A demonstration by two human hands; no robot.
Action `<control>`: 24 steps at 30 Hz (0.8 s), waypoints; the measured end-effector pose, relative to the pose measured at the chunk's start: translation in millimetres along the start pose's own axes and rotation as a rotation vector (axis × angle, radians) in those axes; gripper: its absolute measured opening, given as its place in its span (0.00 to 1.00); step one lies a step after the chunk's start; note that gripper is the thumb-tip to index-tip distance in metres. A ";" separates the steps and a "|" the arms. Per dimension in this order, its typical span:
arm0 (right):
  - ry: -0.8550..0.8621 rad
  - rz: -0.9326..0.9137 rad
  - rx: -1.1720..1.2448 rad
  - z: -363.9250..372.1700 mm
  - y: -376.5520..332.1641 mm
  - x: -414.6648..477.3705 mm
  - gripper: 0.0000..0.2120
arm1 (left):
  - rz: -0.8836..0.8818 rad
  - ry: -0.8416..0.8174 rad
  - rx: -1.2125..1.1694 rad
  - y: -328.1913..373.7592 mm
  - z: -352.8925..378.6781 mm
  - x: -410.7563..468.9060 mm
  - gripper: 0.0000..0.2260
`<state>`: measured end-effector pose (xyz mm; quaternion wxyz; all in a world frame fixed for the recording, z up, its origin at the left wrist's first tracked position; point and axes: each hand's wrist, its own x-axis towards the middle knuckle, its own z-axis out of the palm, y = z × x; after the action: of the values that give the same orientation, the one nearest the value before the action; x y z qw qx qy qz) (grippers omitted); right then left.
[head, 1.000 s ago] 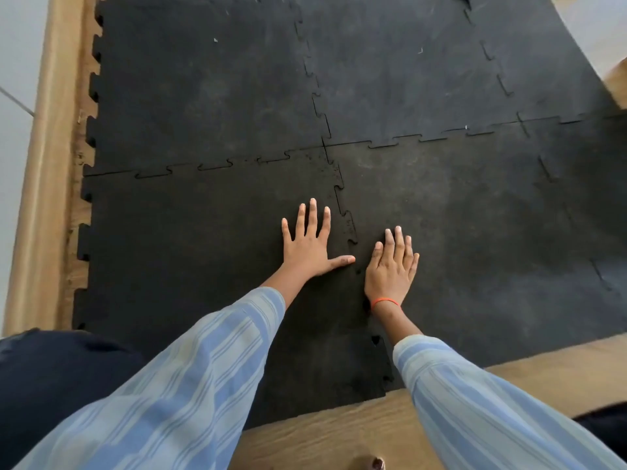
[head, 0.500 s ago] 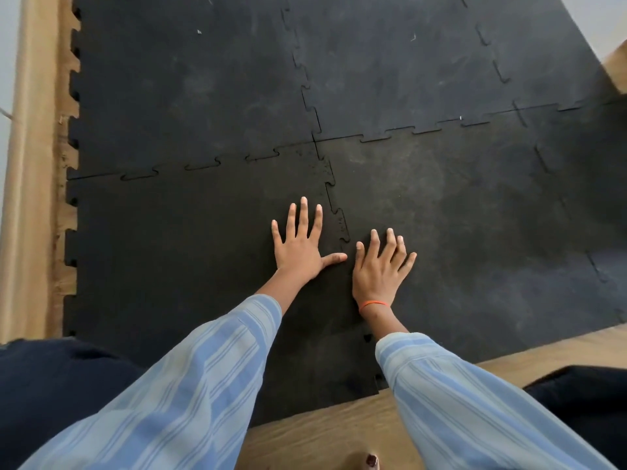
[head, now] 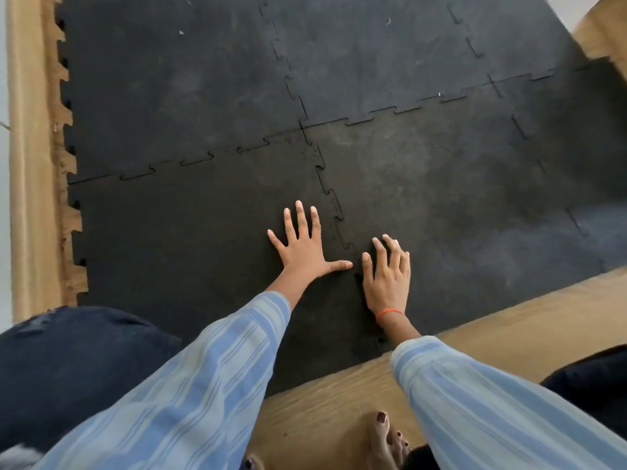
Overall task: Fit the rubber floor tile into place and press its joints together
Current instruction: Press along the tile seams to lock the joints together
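A black rubber floor tile (head: 190, 239) lies at the near left, its toothed edges meshed with the tiles behind and to the right. My left hand (head: 303, 247) rests flat on it, fingers spread, thumb pointing at the interlocking joint (head: 334, 206). My right hand (head: 386, 276), with an orange band at the wrist, lies flat on the neighbouring tile (head: 458, 212) just across that joint, fingers slightly lifted. Both hands hold nothing. My forearms hide the near end of the joint.
More black tiles (head: 186, 83) cover the floor farther off. Bare wooden floor (head: 509, 320) runs along the near edge and a wooden strip (head: 30, 164) along the left. My knee in dark trousers (head: 68, 361) is at lower left, my toes (head: 383, 432) at the bottom.
Both hands have shifted slightly nearer along the joint. The right hand's fingers have drawn closer together and lifted a little. The view has tilted down, so my toes show.
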<state>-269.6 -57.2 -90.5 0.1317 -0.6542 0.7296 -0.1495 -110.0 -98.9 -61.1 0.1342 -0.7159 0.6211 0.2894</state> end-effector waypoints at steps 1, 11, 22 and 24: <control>0.030 0.024 0.018 -1.3 3.1 -11.3 0.18 | -0.015 -0.011 -0.005 3.4 -2.8 -0.7 0.61; 0.054 0.140 -0.099 7.9 1.8 -41.6 0.21 | -0.111 -0.098 -0.048 24.8 -24.4 8.2 0.65; 0.101 0.277 0.013 14.8 -19.7 -67.5 0.22 | 0.115 0.250 0.103 -26.3 41.6 -18.5 0.43; 0.079 0.262 -0.024 17.0 -25.0 -71.6 0.21 | 0.122 0.295 0.142 -31.1 51.0 -23.0 0.40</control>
<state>-232.3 10.7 -96.6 0.1134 -0.5484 0.8152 -0.1480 -93.9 -46.1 -93.6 0.0739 -0.7004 0.6951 0.1442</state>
